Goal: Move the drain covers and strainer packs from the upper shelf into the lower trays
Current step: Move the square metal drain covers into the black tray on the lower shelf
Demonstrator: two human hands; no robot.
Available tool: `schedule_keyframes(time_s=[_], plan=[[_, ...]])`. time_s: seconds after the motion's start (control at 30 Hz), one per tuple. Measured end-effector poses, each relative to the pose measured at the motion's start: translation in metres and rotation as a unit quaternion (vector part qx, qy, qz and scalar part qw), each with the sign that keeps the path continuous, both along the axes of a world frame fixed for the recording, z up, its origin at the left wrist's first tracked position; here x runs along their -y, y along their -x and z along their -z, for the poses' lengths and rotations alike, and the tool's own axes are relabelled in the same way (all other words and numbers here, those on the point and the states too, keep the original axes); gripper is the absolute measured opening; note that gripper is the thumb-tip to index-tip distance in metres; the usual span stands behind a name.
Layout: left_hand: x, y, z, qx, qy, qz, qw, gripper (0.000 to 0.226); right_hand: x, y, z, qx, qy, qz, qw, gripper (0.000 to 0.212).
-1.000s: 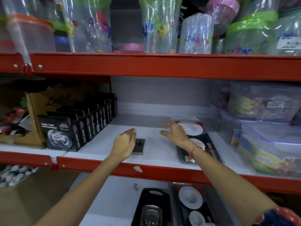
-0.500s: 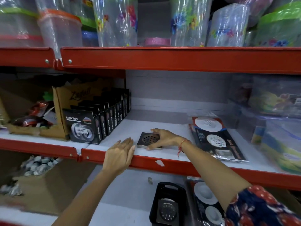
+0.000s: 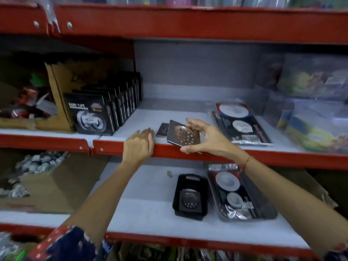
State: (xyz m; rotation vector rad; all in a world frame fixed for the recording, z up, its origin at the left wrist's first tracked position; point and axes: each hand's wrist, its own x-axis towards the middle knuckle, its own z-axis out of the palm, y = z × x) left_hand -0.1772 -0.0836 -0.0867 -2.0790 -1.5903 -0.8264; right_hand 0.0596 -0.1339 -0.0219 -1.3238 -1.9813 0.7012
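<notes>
Setting is a shop: red steel shelving (image 3: 188,25) stocked with multiples of packaged goods, i.e. a row of identical boxed nano tape (image 3: 90,117), carded strainer packs (image 3: 243,127), wrapped plastic containers (image 3: 318,127), and open cardboard cartons (image 3: 56,187) of small stock.

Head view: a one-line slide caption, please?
Right hand lifts a drain cover off the shelf; left hand rests on its edge.

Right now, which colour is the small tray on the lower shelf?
Black, seen in the head view: the small tray already holds one drain cover.
</notes>
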Motion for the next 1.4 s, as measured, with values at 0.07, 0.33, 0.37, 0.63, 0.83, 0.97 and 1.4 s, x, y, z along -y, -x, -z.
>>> schedule_keyframes(time_s=[0.07, 0.33, 0.37, 0.63, 0.83, 0.97, 1.4], plan=[[0.001, -0.001, 0.001, -0.006, 0.005, 0.002, 1.0, 0.048, 0.024, 0.0, 0.007, -0.021, -0.004, -0.004, 1.0, 0.105], [0.007, -0.004, 0.004, 0.007, -0.03, 0.012, 0.999, 0.045, 0.074, -0.001, 0.055, 0.024, -0.014, -0.042, 0.999, 0.096], [0.008, -0.004, 0.004, 0.004, -0.043, 0.011, 0.999, 0.044, 0.074, -0.002, 0.062, 0.039, -0.008, -0.04, 0.998, 0.096], [0.017, -0.004, 0.005, 0.016, -0.111, 0.003, 0.994, 0.039, 0.045, -0.017, 0.14, 0.153, 0.052, 0.042, 0.986, 0.104], [-0.014, -0.006, 0.023, 0.054, -0.145, 0.002, 0.988, 0.041, -0.009, -0.034, 0.204, 0.233, 0.154, 0.023, 0.96, 0.116], [-0.018, -0.008, 0.031, 0.068, -0.202, 0.024, 0.977, 0.04, -0.018, -0.035, 0.233, 0.268, 0.186, 0.012, 0.945, 0.122], [-0.034, -0.003, 0.04, 0.079, -0.278, 0.068, 0.955, 0.043, -0.043, -0.025, 0.256, 0.3, 0.21, -0.047, 0.929, 0.115]])
